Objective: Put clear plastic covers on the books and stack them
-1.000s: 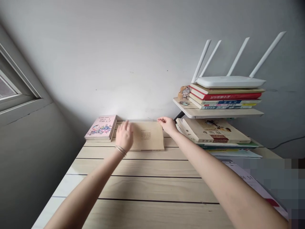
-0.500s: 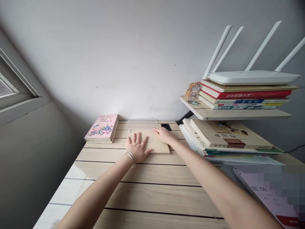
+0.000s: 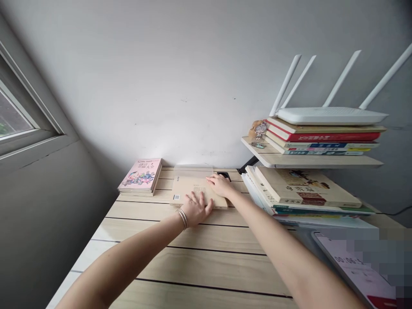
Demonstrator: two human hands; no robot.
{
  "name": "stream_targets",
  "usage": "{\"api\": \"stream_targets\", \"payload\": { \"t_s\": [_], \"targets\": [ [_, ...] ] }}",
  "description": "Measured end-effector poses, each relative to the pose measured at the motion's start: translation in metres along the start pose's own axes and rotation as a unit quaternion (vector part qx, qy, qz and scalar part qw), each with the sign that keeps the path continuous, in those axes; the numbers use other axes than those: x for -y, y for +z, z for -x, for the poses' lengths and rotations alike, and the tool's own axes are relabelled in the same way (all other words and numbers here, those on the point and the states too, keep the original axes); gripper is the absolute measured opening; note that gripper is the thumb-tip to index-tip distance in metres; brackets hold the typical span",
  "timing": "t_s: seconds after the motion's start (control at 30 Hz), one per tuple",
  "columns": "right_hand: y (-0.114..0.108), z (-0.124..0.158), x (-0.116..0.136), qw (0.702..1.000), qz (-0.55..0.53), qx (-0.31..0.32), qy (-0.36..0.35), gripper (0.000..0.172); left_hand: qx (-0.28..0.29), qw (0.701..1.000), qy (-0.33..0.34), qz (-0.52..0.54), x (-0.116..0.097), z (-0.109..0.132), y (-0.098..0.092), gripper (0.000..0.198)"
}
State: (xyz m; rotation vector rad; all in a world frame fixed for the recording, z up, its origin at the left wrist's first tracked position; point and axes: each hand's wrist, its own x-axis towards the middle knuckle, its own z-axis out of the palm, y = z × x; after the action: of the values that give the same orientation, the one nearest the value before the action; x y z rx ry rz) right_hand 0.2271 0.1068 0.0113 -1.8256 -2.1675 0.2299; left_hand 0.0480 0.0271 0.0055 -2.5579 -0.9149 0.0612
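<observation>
A cream book (image 3: 183, 186) lies on the wooden desk near the wall, its barcode side facing up. Over its far part a translucent plastic sheet (image 3: 193, 171) sticks out toward the wall. My left hand (image 3: 197, 210) rests on the book's near edge with fingers apart, two bangles on its wrist. At the right side of the book my right hand (image 3: 220, 185) lies on the surface, fingers stretched out to the left and close together. Neither hand is wrapped around anything. The palms hide part of the cover.
A stack of books with a pink cover (image 3: 141, 175) stands at the back left. On the right, a small shelf (image 3: 309, 161) carries books and a white router (image 3: 331, 116). More books (image 3: 309, 189) lie under it, and a phone with a timer (image 3: 354, 262) is nearer me.
My left hand has slid right and toward me along the book, uncovering the barcode. My right hand stays at the book's right side. The camera view has shifted slightly.
</observation>
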Motion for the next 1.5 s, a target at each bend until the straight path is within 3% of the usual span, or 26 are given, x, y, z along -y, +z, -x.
{"api": "stream_targets", "payload": {
  "t_s": [0.23, 0.3, 0.4, 0.47, 0.53, 0.6, 0.67, 0.7, 0.77, 0.8, 0.83, 0.87, 0.97, 1.1, 1.13, 1.27, 1.3, 1.37, 1.5],
  "targets": [
    [-0.004, -0.002, 0.001, 0.996, -0.081, 0.018, 0.013, 0.037, -0.069, 0.994, -0.09, -0.008, 0.022, -0.002, 0.003, 0.034],
    [-0.014, -0.005, 0.003, 0.992, -0.124, 0.026, 0.005, 0.04, -0.081, 0.994, -0.071, 0.008, 0.034, 0.002, -0.008, 0.03],
    [-0.041, -0.005, 0.005, 0.979, -0.198, 0.039, -0.028, 0.052, -0.103, 0.991, -0.056, 0.069, 0.054, 0.009, -0.042, 0.025],
    [-0.064, 0.0, 0.006, 0.947, -0.31, 0.068, -0.049, 0.068, -0.106, 0.98, -0.091, 0.142, 0.067, 0.015, -0.071, 0.021],
    [-0.086, 0.013, 0.007, 0.868, -0.484, 0.089, -0.063, 0.081, -0.141, 0.949, -0.169, 0.227, 0.077, 0.021, -0.096, 0.024],
    [-0.102, 0.03, 0.01, 0.764, -0.635, 0.081, -0.08, 0.083, -0.197, 0.886, -0.233, 0.349, 0.082, 0.026, -0.109, 0.025],
    [-0.107, 0.048, 0.015, 0.7, -0.704, 0.069, -0.096, 0.077, -0.236, 0.776, -0.268, 0.52, 0.081, 0.029, -0.108, 0.029],
    [-0.106, 0.056, 0.018, 0.687, -0.716, 0.071, -0.097, 0.07, -0.237, 0.706, -0.277, 0.608, 0.077, 0.029, -0.103, 0.032],
    [-0.094, 0.07, 0.023, 0.697, -0.709, 0.078, -0.074, 0.052, -0.203, 0.569, -0.299, 0.738, 0.067, 0.028, -0.085, 0.036],
    [-0.085, 0.075, 0.025, 0.712, -0.696, 0.073, -0.049, 0.046, -0.174, 0.525, -0.324, 0.768, 0.061, 0.027, -0.073, 0.036],
    [-0.074, 0.08, 0.026, 0.729, -0.681, 0.065, -0.017, 0.043, -0.15, 0.502, -0.357, 0.774, 0.054, 0.026, -0.062, 0.036],
    [-0.063, 0.083, 0.026, 0.747, -0.663, 0.055, 0.021, 0.041, -0.125, 0.5, -0.388, 0.764, 0.048, 0.025, -0.05, 0.035],
    [-0.029, 0.091, 0.021, 0.785, -0.607, 0.043, 0.112, 0.032, -0.089, 0.537, -0.453, 0.706, 0.032, 0.024, -0.023, 0.035],
    [0.002, 0.095, 0.007, 0.812, -0.568, 0.035, 0.133, 0.028, -0.117, 0.593, -0.478, 0.637, 0.013, 0.028, -0.011, 0.05],
    [0.006, 0.095, 0.003, 0.819, -0.559, 0.026, 0.129, 0.028, -0.13, 0.632, -0.464, 0.607, 0.008, 0.03, -0.01, 0.051],
    [0.019, 0.095, -0.006, 0.85, -0.514, -0.025, 0.114, 0.029, -0.135, 0.86, -0.31, 0.382, -0.013, 0.04, -0.006, 0.043],
    [0.02, 0.096, -0.007, 0.856, -0.504, -0.035, 0.114, 0.03, -0.121, 0.896, -0.273, 0.33, -0.017, 0.042, -0.003, 0.043],
    [0.022, 0.097, -0.007, 0.864, -0.487, -0.049, 0.114, 0.032, -0.087, 0.926, -0.239, 0.28, -0.022, 0.045, 0.0, 0.046],
    [0.021, 0.101, -0.005, 0.876, -0.466, -0.063, 0.107, 0.032, 0.003, 0.935, -0.258, 0.243, -0.024, 0.047, -0.007, 0.053]
  ]
}}
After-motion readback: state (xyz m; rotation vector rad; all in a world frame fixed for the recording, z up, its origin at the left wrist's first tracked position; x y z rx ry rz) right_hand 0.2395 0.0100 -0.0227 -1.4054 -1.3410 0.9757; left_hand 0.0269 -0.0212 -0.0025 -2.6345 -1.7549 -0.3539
